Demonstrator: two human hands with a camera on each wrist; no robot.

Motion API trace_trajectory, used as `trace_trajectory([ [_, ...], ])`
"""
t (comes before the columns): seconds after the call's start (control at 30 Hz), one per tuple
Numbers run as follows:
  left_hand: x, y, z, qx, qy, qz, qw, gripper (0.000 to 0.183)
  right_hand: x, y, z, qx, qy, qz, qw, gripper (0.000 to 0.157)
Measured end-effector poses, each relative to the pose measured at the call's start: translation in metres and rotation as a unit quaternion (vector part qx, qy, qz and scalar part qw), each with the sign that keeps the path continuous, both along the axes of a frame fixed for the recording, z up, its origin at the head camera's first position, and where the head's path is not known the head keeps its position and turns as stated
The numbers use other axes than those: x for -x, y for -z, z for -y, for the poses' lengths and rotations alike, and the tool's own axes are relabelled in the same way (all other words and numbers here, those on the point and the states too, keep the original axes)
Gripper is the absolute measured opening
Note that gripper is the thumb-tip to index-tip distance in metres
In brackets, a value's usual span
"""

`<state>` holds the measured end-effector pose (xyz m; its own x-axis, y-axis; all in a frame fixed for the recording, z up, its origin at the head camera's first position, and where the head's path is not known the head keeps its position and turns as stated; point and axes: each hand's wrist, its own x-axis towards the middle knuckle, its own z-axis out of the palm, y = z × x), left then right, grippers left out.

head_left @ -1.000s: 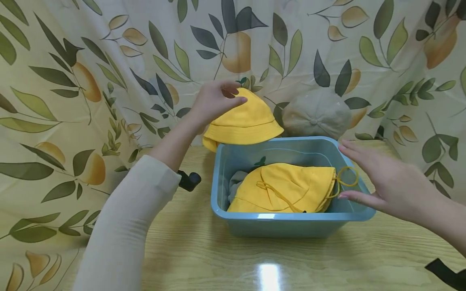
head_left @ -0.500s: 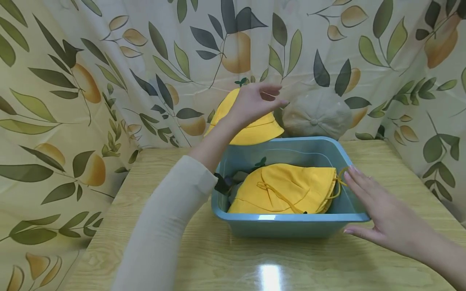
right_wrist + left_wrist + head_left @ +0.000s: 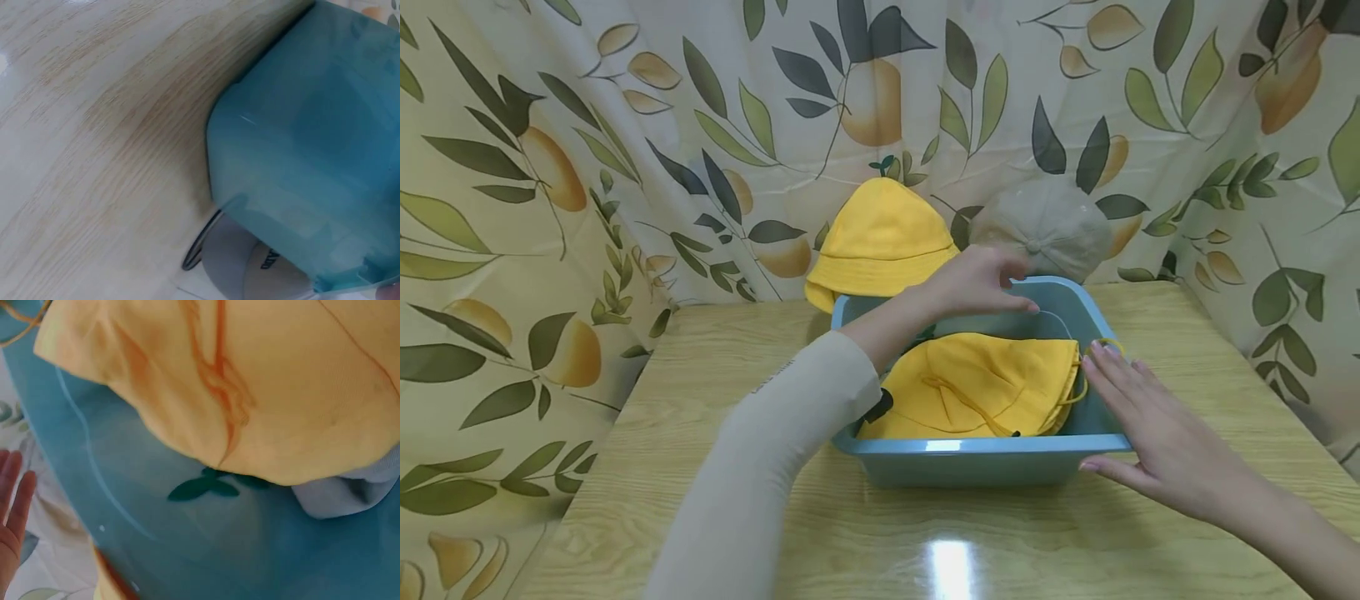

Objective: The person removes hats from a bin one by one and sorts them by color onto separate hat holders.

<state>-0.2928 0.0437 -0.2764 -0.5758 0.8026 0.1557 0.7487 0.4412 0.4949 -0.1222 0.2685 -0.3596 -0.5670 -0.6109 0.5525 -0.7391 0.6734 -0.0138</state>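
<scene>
A blue plastic bin (image 3: 962,462) stands on the table, with a folded yellow bucket hat (image 3: 977,383) lying inside. Its yellow cord (image 3: 1078,396) hangs near the right wall. My left hand (image 3: 977,283) is over the bin's back part, fingers loosely bent and holding nothing. My right hand (image 3: 1157,433) lies along the right rim with straight fingers, thumb near the front corner. Behind the bin are another yellow bucket hat (image 3: 880,237) at left and a beige cap (image 3: 1045,229) at right. The left wrist view shows a grey cloth item (image 3: 340,497) partly under the folded hat.
A leaf-patterned curtain (image 3: 715,108) hangs behind and along both sides of the wooden table (image 3: 760,358). Both hats at the back sit close against the bin's rear rim. In the right wrist view the cap's brim (image 3: 228,259) shows beyond the bin's corner.
My left hand has moved right and down, from in front of the rear yellow hat to over the bin. My right hand has come in against the bin's right rim.
</scene>
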Motion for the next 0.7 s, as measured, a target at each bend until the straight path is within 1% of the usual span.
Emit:
trace_trajectory([
  [0.1, -0.001, 0.01, -0.005, 0.033, 0.026, 0.008, 0.9991, 0.052, -0.001, 0.0, 0.001, -0.006, -0.005, 0.002, 1.0, 0.086],
  [0.2, -0.002, 0.019, -0.011, 0.087, 0.046, 0.013, 0.9951, 0.057, 0.0, 0.0, 0.001, -0.014, -0.008, 0.005, 1.0, 0.085],
  [0.27, -0.003, 0.025, -0.019, 0.115, 0.054, 0.01, 0.9918, 0.062, 0.0, 0.0, 0.001, -0.02, -0.011, 0.003, 1.0, 0.082],
  [0.33, -0.003, 0.03, -0.028, 0.133, 0.059, 0.01, 0.9893, 0.064, 0.002, 0.0, 0.0, -0.022, -0.02, -0.006, 1.0, 0.078],
  [0.4, -0.004, 0.036, -0.037, 0.142, 0.056, 0.017, 0.9881, 0.067, 0.004, 0.0, -0.001, -0.021, -0.036, -0.023, 0.999, 0.074],
  [0.5, -0.004, 0.046, -0.046, 0.162, 0.033, 0.024, 0.986, 0.069, 0.007, 0.002, -0.002, -0.017, -0.061, -0.047, 0.997, 0.07],
  [0.53, -0.004, 0.048, -0.048, 0.164, 0.026, 0.025, 0.9858, 0.067, 0.008, 0.002, -0.002, -0.014, -0.069, -0.055, 0.996, 0.069],
  [0.6, -0.005, 0.051, -0.051, 0.171, 0.012, 0.014, 0.9851, 0.064, 0.009, 0.003, -0.002, -0.013, -0.075, -0.059, 0.995, 0.068],
  [0.7, -0.008, 0.053, -0.058, 0.172, -0.017, -0.009, 0.9848, 0.052, 0.009, 0.003, -0.002, -0.011, -0.079, -0.059, 0.995, 0.068],
])
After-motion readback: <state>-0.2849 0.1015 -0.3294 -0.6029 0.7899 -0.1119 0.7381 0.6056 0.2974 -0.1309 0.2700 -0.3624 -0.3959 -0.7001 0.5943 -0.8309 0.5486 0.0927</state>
